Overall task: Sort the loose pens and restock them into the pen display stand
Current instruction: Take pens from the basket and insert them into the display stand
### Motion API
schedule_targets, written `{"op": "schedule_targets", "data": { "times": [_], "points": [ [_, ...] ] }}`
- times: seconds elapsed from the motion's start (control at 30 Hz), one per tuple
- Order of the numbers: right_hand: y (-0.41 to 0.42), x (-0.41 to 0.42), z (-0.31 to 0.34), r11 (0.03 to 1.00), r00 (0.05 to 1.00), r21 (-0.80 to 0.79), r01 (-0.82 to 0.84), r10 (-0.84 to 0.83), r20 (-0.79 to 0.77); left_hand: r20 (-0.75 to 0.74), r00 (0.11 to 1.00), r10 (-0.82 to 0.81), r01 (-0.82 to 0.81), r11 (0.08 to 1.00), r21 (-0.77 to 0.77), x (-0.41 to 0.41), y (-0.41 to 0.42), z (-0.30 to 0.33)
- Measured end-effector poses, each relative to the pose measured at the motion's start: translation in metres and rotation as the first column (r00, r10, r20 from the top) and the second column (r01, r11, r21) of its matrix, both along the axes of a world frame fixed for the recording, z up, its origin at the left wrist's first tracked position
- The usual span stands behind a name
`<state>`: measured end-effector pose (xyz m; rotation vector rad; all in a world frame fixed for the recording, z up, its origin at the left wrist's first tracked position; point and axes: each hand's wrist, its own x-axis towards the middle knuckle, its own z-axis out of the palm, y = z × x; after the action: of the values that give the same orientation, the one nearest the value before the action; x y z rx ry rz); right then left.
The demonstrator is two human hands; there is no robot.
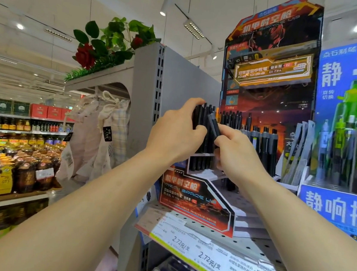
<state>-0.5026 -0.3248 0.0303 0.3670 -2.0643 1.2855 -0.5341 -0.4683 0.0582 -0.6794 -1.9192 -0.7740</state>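
Two hands work at one printed cardboard stand (269, 63) on a perforated metal shelf (239, 239). The left hand (177, 133) grips a bundle of slim black pens (202, 118); the right hand (236, 151) pinches one dark pen (215, 124) just beside the bundle.

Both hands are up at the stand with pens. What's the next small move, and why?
Probably lower the single pen pinched by the right hand into the stand beside the black bunch the left hand grips; it sits tilted just above that compartment.
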Motion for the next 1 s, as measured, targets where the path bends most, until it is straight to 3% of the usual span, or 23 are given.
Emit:
{"op": "schedule_targets", "data": {
  "times": [0.13, 0.33, 0.43, 0.53, 0.77, 0.9, 1.0],
  "points": [
    [-0.003, 0.006, 0.001, 0.996, 0.996, 0.017, -0.083, 0.083, -0.037, -0.008, 1.0, -0.017, 0.017, 1.0, 0.007, -0.004, 0.002, -0.01],
    [-0.006, 0.009, -0.001, 0.997, 0.996, 0.033, -0.07, 0.072, -0.054, -0.026, 0.988, -0.149, 0.152, 0.979, 0.134, -0.006, 0.005, -0.024],
    [-0.009, 0.013, -0.003, 0.997, 0.99, 0.016, -0.077, 0.078, -0.116, -0.083, 0.944, -0.32, 0.329, 0.89, 0.316, -0.002, 0.007, -0.029],
    [-0.012, 0.016, -0.004, 0.999, 0.976, 0.017, -0.051, 0.054, -0.211, -0.166, 0.909, -0.382, 0.413, 0.777, 0.476, 0.007, 0.007, -0.032],
    [-0.017, 0.021, -0.006, 0.997, 0.962, 0.071, -0.03, 0.048, -0.268, -0.137, 0.875, -0.464, 0.451, 0.679, 0.579, 0.014, 0.0, -0.035],
    [-0.015, 0.019, -0.008, 0.98, 0.962, 0.169, 0.104, -0.055, -0.269, -0.23, 0.787, -0.573, 0.548, 0.476, 0.687, 0.013, -0.007, -0.028],
    [-0.014, 0.013, -0.012, 0.955, 0.967, 0.225, 0.193, -0.146, -0.209, -0.289, 0.805, -0.518, 0.542, 0.446, 0.712, 0.011, -0.02, -0.021]
  ]
}}
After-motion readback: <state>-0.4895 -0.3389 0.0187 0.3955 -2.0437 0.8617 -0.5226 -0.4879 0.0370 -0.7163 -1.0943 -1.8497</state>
